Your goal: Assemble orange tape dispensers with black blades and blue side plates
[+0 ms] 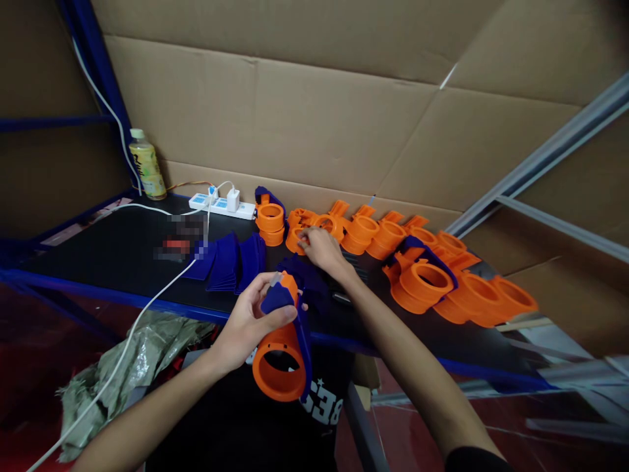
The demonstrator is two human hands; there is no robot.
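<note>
My left hand (253, 321) is wrapped round an orange plastic ring part with a dark blue side piece (280, 367). It holds the part over the table's front edge, with the round opening turned towards me. My right hand (322, 248) reaches across the table with its fingers bent together at an orange ring part (295, 242) in the back row. What those fingertips hold, if anything, is too small to make out. Below this hand lies a heap of small dark blue pieces (302, 278). Several flat blue plates (226, 265) lie fanned out in stacks on the left.
More orange ring parts (361, 233) line the back and right of the black table (113, 249). One blue-and-orange assembly (425, 278) stands at the right. A white power strip (240, 210) and a yellow bottle (147, 167) are at the back. A white cable (162, 285) crosses the left side.
</note>
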